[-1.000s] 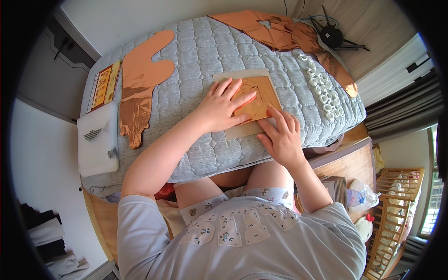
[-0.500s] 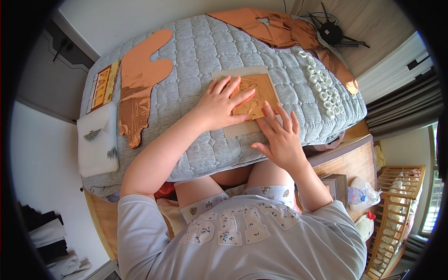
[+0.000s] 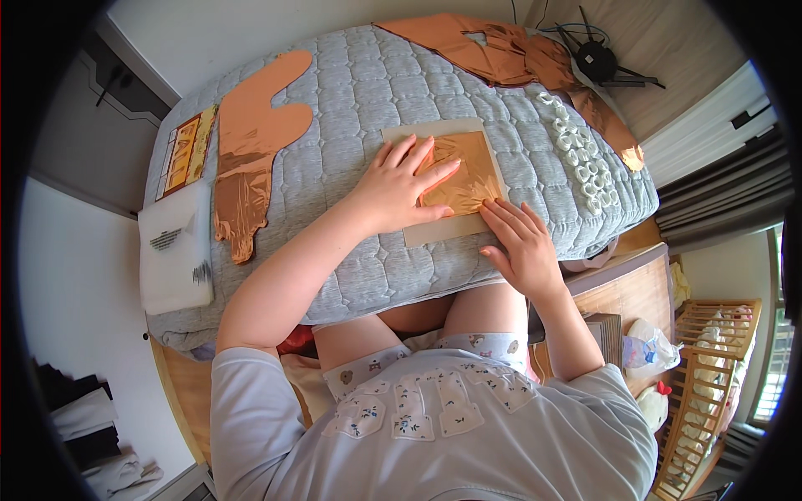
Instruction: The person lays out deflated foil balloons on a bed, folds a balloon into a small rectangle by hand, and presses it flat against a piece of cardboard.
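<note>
A shiny copper-coloured foil square point(image 3: 472, 167) lies creased on a flat grey-beige board point(image 3: 439, 230) on the quilted mattress. My left hand point(image 3: 394, 184) is spread flat over the left side of the foil, fingers apart, and hides that part. At the foil's near right corner, my right hand point(image 3: 528, 248) rests with outstretched fingertips touching it and the thumb held apart. Wrinkles fan out from those fingertips. Neither hand appears to grasp anything. Further left lies a long, flat copper foil shape point(image 3: 251, 142) with rounded lobes.
More crumpled copper foil point(image 3: 493, 54) covers the far right of the mattress point(image 3: 342, 79). Beside it stand a black device with antennas point(image 3: 596, 60) and several white rings point(image 3: 585, 159). A printed sheet point(image 3: 185, 156) and a translucent white packet point(image 3: 174, 250) lie at the left edge.
My right hand has slid right and slightly nearer, from over the foil to its near right corner, with its fingers closer together. My left hand has stayed in place.
</note>
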Tool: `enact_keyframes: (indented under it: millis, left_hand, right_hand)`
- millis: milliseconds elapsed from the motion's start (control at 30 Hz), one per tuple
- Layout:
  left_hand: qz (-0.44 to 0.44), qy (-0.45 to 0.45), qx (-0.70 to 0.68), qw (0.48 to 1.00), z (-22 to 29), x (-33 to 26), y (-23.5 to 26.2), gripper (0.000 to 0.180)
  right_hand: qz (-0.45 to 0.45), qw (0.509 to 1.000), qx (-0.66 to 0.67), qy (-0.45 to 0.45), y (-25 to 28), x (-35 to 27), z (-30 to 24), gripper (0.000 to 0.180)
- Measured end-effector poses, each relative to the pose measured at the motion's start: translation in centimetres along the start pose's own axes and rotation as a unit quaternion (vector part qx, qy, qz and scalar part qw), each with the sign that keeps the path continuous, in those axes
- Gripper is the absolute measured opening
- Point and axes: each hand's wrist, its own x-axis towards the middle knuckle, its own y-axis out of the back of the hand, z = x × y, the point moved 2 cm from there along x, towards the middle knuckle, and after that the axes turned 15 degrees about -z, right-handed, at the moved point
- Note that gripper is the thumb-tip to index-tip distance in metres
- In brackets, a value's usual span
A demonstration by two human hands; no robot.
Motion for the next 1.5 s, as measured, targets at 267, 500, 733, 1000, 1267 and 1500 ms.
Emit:
enact_keyframes:
  millis: [267, 500, 733, 1000, 1267, 1500]
  left_hand:
    - [0.0, -0.005, -0.008, 1.0, -0.1, 0.0, 0.4, 0.079]
    - [-0.047, 0.008, -0.006, 0.999, 0.4, 0.2, 1.1, 0.078]
    - [-0.027, -0.002, 0.012, 1.0, -0.5, 0.2, -0.1, 0.076]
    - [0.0, 0.007, -0.109, 0.994, -0.9, -0.2, 0.2, 0.11]
    - [-0.134, 0.107, -0.02, 0.985, -0.6, -0.7, 2.7, 0.145]
    - [-0.113, 0.11, 0.009, 0.987, -1.0, -1.0, 2.0, 0.149]
  right_hand:
    - [-0.037, 0.991, 0.124, -0.013, 2.3, 1.1, 1.9, 0.043]
    - [-0.098, 0.987, 0.125, 0.032, 4.5, 9.4, 1.1, 0.047]
    - [-0.069, 0.991, -0.031, 0.108, -0.1, 11.5, 1.7, 0.07]
    - [-0.087, 0.995, 0.004, 0.051, -0.7, 11.4, 1.7, 0.085]
    - [-0.111, 0.993, -0.025, 0.037, -0.3, 11.3, 1.3, 0.095]
    - [-0.093, 0.994, -0.042, 0.048, -0.6, 11.3, 1.5, 0.09]
